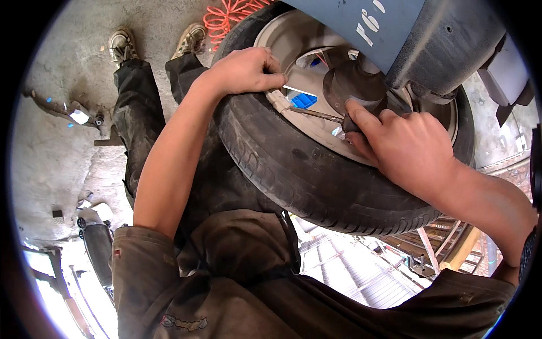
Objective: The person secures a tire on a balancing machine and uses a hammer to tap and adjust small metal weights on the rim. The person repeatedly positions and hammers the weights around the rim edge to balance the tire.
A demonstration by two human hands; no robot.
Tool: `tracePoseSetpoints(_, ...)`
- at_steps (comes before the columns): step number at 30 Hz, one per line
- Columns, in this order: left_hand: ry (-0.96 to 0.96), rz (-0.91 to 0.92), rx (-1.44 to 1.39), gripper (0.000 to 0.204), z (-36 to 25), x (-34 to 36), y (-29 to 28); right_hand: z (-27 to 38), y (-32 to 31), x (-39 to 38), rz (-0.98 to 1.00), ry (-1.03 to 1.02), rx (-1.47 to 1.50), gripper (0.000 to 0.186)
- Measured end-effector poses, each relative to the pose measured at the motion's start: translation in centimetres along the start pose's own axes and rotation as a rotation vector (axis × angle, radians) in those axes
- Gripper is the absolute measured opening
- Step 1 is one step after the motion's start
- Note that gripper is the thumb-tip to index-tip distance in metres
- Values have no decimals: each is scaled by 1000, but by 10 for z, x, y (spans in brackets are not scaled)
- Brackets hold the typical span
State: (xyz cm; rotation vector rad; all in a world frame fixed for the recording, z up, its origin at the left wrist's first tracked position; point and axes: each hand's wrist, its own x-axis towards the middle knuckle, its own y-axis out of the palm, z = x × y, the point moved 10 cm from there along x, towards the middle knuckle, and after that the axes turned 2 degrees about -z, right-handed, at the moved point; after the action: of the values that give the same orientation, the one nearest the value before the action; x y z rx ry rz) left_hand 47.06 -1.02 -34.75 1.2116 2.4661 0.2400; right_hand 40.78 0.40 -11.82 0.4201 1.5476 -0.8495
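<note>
A black tire (305,181) is fitted on a light-coloured wheel rim (333,138), tilted under a grey-blue machine part. My right hand (406,147) is closed around the dark handle of a screwdriver (316,114) with a worn metal shaft. Its tip meets the rim's edge beside the tire bead, on the side toward my left hand. My left hand (248,70) rests on the tire's sidewall, its fingers curled and the thumb lying at the rim's edge. Whatever those fingers may hold is hidden. A dark round hub piece (353,85) sits at the wheel's middle.
Above the wheel, a grey-blue machine arm (367,28) and a dark cylindrical part (446,48) crowd the right side. A coiled red air hose (228,22) lies on the floor at the far side. Something blue (304,100) shows through the rim.
</note>
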Motion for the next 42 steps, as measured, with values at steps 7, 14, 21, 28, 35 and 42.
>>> tracePoseSetpoints(7, -8, -18, -15, 24, 4, 3, -4, -10, -21, 29, 144, 52, 209, 34)
tracePoseSetpoints(14, -110, 29, 12, 29, 8, 0, -2, -9, 2, 17, 847, 579, 703, 47)
tracePoseSetpoints(21, -107, 10, 21, 41, 16, -1, -8, -6, 9, 16, 923, 710, 944, 53)
tracePoseSetpoints(28, -46, -51, 5, 39, 10, -2, -15, -7, 19, 12, 908, 706, 1058, 53)
tracePoseSetpoints(35, 369, -196, -182, 31, -141, -63, -7, -11, 2, 21, 395, 179, 684, 51)
tracePoseSetpoints(42, 272, -299, -83, 60, -209, -56, 28, -28, -18, -10, -92, 178, 914, 63)
